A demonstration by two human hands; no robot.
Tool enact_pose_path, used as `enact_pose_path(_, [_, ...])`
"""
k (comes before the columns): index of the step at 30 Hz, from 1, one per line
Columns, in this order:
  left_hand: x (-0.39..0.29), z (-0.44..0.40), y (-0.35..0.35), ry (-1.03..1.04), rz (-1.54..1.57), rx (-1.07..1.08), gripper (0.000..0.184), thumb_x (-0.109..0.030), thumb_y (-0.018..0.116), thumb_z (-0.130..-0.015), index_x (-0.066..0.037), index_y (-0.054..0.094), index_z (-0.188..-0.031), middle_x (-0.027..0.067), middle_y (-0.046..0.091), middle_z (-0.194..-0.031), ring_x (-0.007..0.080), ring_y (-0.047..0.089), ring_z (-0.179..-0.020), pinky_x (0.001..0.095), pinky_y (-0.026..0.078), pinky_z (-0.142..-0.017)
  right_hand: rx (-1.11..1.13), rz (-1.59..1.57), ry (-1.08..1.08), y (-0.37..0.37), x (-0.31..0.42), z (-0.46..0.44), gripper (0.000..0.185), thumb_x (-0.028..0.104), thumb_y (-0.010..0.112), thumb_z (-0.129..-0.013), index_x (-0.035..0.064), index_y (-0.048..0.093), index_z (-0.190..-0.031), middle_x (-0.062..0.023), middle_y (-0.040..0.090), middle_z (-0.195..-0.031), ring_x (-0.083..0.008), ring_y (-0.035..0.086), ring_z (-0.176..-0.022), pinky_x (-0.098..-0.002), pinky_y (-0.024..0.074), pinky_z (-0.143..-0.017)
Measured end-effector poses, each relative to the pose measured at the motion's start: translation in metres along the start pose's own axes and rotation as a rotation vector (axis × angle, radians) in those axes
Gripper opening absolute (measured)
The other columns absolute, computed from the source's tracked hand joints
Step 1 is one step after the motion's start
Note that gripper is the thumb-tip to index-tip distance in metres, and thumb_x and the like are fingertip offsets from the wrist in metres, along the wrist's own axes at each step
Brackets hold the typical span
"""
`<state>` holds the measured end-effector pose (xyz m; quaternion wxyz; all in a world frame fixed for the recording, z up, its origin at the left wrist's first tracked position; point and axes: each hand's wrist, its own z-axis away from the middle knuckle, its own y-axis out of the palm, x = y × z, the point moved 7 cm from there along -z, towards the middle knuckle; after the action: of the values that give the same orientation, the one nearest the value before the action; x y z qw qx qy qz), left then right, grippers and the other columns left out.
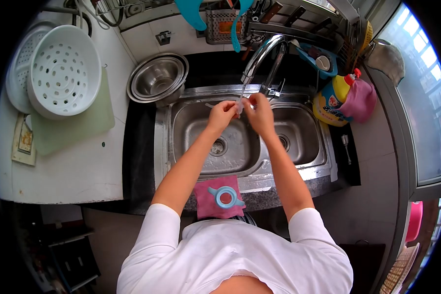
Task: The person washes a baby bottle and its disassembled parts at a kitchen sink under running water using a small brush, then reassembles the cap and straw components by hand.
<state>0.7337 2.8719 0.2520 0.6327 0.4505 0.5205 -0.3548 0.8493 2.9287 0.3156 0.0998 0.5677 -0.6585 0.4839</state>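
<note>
Beneath the tip of the faucet (265, 51), over the back of the sink's larger basin (193, 147): small pale, see-through piece (240, 106) between the two hands, right at the thin stream of water. Its long axis cannot be made out; too small, partly covered by fingers.

Left hand (222, 115) on its left, thumb and fingertips closed in a pinch on its edge. Right hand (259, 113) just opposite, fingers curled, tips at the piece; whether these grip or only touch, cannot tell. Neither hand clearly nearer.

Both forearms reach forward from the body and converge, elbows apart, wrists raised above the basin.

Well behind the hands, toward the body: blue ring with two side tabs (217, 198) on a pink cloth (204, 209) at the counter's (262, 200) front edge.
</note>
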Motion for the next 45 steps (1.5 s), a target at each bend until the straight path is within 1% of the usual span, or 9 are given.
enact_pose_path(4, [-0.003, 0.006, -0.002, 0.028, -0.058, -0.159, 0.018, -0.008, 0.053, -0.085, 0.002, 0.059, -0.098, 0.0053, 0.061, -0.089, 0.0098, 0.057, -0.074, 0.0216, 0.048, -0.067, 0.018, 0.032, -0.064, 0.02, 0.0, 0.012, 0.021, 0.019, 0.059, -0.078, 0.0007, 0.049, -0.082, -0.014, 0.052, -0.077, -0.0292, 0.049, -0.072, -0.0367, 0.0403, -0.065])
enact_pose_path(10, [0.0, 0.012, -0.004, 0.03, 0.037, -0.217, 0.018, -0.007, 0.052, -0.085, 0.002, 0.06, -0.098, 0.0063, 0.061, -0.089, 0.011, 0.058, -0.074, 0.0221, 0.049, -0.068, 0.131, -0.345, 0.037, 0.044, -0.022, 0.015, 0.018, 0.015, 0.055, -0.08, -0.0011, 0.046, -0.078, -0.0158, 0.05, -0.074, -0.0312, 0.048, -0.069, -0.0373, 0.0394, -0.062])
enact_pose_path(16, [0.01, 0.012, 0.013, 0.007, 0.094, -0.13, 0.018, -0.006, 0.051, -0.085, 0.001, 0.058, -0.101, 0.005, 0.061, -0.09, 0.0102, 0.057, -0.077, 0.0225, 0.047, -0.07, 0.146, 0.055, 0.27, 0.028, -0.02, 0.004, 0.033, 0.037, 0.041, -0.085, 0.0066, 0.051, -0.078, -0.0156, 0.059, -0.069, -0.0357, 0.056, -0.066, -0.0437, 0.0411, -0.057])
enact_pose_path(20, [0.009, 0.011, 0.018, 0.01, 0.031, -0.081, 0.02, -0.01, 0.049, -0.087, 0.0, 0.057, -0.102, 0.004, 0.059, -0.091, 0.0097, 0.055, -0.08, 0.0232, 0.046, -0.072, 0.222, 0.116, 0.349, 0.02, -0.016, 0.001, 0.034, 0.036, 0.044, -0.085, 0.0046, 0.05, -0.074, -0.0155, 0.058, -0.067, -0.0348, 0.056, -0.065, -0.0423, 0.0413, -0.057])
enact_pose_path(23, [0.014, 0.002, 0.014, -0.031, 0.14, -0.063, 0.019, -0.015, 0.046, -0.089, -0.003, 0.055, -0.101, 0.0026, 0.058, -0.09, 0.0093, 0.054, -0.081, 0.0238, 0.045, -0.073, 0.258, 0.04, 0.26, 0.025, -0.013, 0.001, 0.031, 0.033, 0.048, -0.086, 0.0024, 0.047, -0.078, -0.0138, 0.054, -0.062, -0.0273, 0.054, -0.058, -0.0342, 0.0411, -0.054])
enact_pose_path(26, [0.017, -0.004, 0.003, -0.032, 0.229, -0.113, 0.018, -0.021, 0.041, -0.091, -0.007, 0.053, -0.092, -0.003, 0.051, -0.072, 0.0058, 0.045, -0.064, 0.0214, 0.038, -0.059, 0.33, -0.342, 0.015, 0.036, -0.003, 0.009, 0.02, 0.016, 0.054, -0.085, 0.0012, 0.041, -0.085, -0.0059, 0.046, -0.071, -0.0113, 0.043, -0.063, -0.0258, 0.039, -0.056])
enact_pose_path(39, [-0.006, 0.006, 0.01, 0.03, 0.133, 0.021, 0.016, -0.01, 0.046, -0.088, 0.002, 0.056, -0.093, 0.006, 0.06, -0.086, 0.0119, 0.057, -0.076, 0.0254, 0.048, -0.068, 0.241, -0.455, 0.194, 0.048, -0.036, 0.016, 0.026, 0.023, 0.054, -0.086, 0.0034, 0.038, -0.091, -0.0021, 0.044, -0.073, -0.0074, 0.045, -0.064, -0.0204, 0.0402, -0.053])
enact_pose_path(41, [-0.01, 0.009, 0.007, 0.08, 0.112, 0.029, 0.016, -0.007, 0.046, -0.088, 0.002, 0.056, -0.095, 0.0073, 0.06, -0.087, 0.0125, 0.058, -0.076, 0.0251, 0.049, -0.069, 0.23, -0.683, 0.204, 0.044, -0.031, 0.015, 0.027, 0.019, 0.056, -0.083, 0.0025, 0.038, -0.094, -0.005, 0.044, -0.073, -0.01, 0.042, -0.064, -0.023, 0.0383, -0.057])
enact_pose_path(45, [-0.008, 0.008, 0.003, 0.006, 0.071, 0.038, 0.018, -0.007, 0.046, -0.088, 0.002, 0.055, -0.1, 0.0073, 0.06, -0.091, 0.0141, 0.059, -0.081, 0.0264, 0.049, -0.077, 0.267, -0.445, 0.09, 0.034, -0.02, 0.014, 0.03, 0.009, 0.058, -0.076, -0.0011, 0.048, -0.103, -0.0043, 0.046, -0.075, -0.0106, 0.042, -0.063, -0.0227, 0.0393, -0.057])
